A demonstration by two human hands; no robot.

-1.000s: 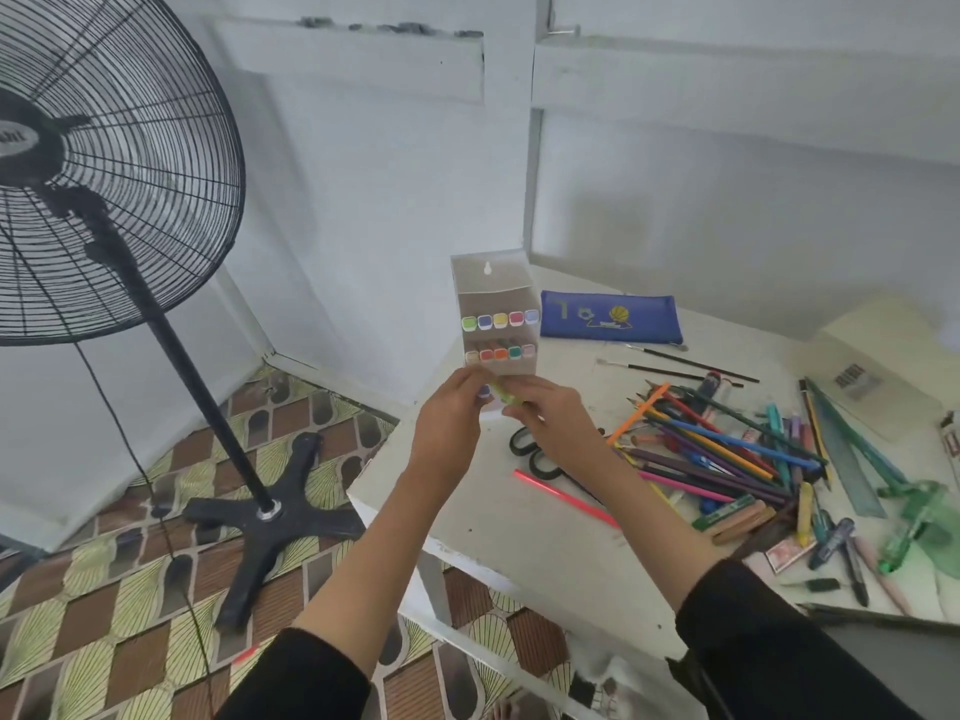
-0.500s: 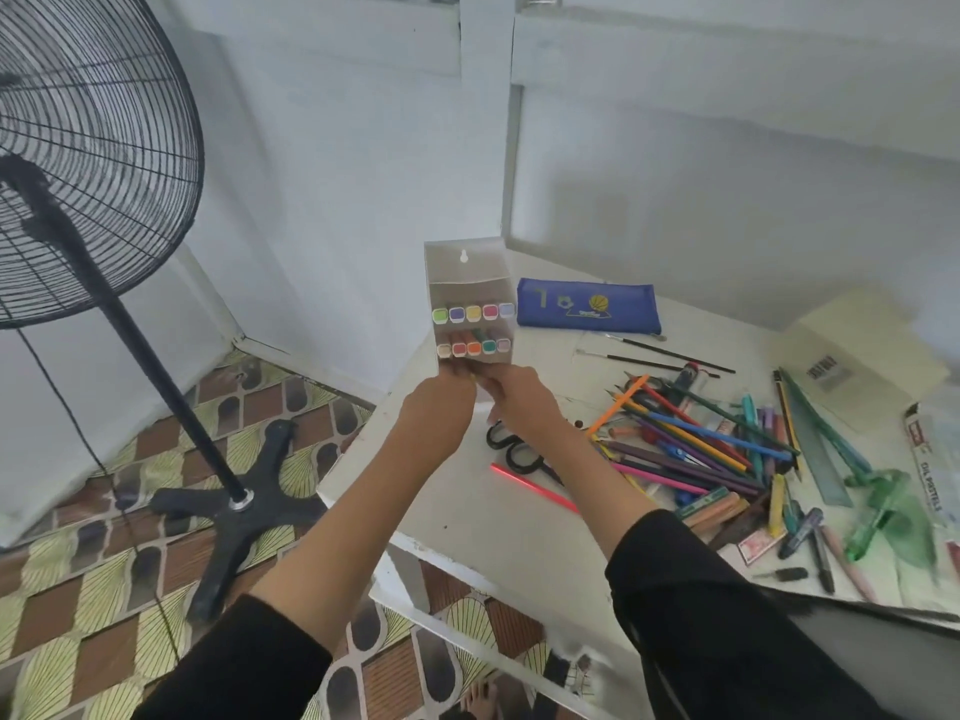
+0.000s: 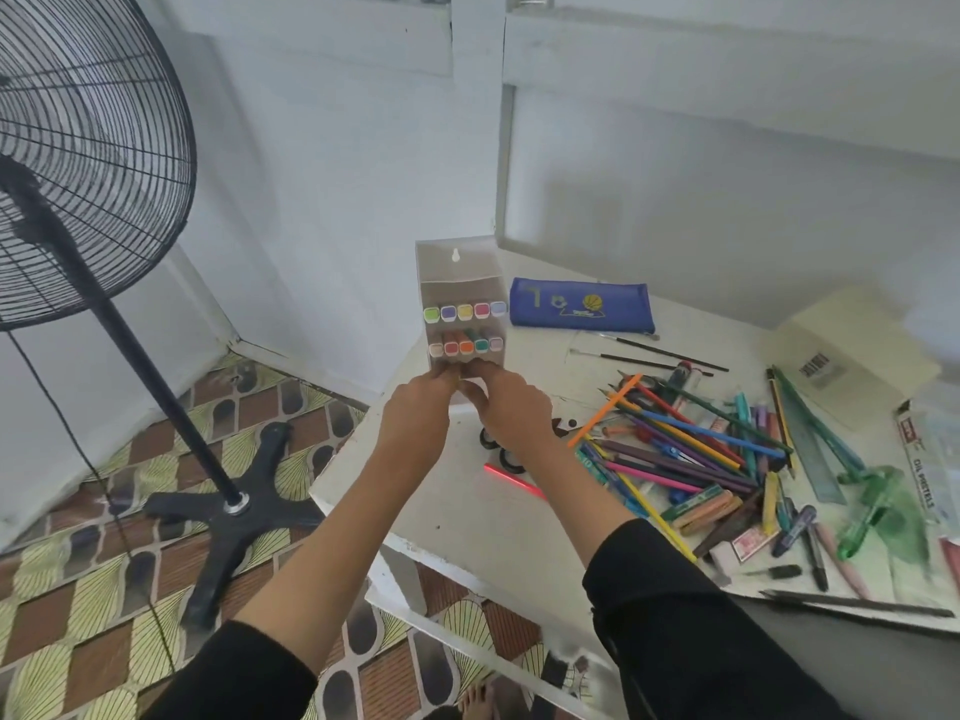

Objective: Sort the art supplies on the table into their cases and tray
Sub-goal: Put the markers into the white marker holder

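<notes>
A clear marker case point(image 3: 460, 272) stands upright at the table's far left corner, with two rows of coloured marker caps showing. My left hand point(image 3: 415, 423) pinches the case's lower front edge. Beside it, my right hand point(image 3: 511, 413) has curled fingertips at the bottom row, and the marker they pinch is hidden behind the fingers. A blue zip pencil case point(image 3: 579, 304) lies flat to the right of the marker case. A heap of coloured pencils and pens point(image 3: 675, 449) covers the middle right of the white table point(image 3: 467, 522).
Black scissors point(image 3: 498, 454) and a red pen point(image 3: 511, 478) lie just under my right wrist. Two thin brushes point(image 3: 654, 350), a green ruler point(image 3: 810, 449), an oil pastels box point(image 3: 924, 459) and a cream envelope point(image 3: 852, 350) sit further right. A black standing fan point(image 3: 78, 148) stands on the floor to the left.
Both hands moved forward from above the table to the bottom of the marker case. The green marker held between them a second ago is no longer visible.
</notes>
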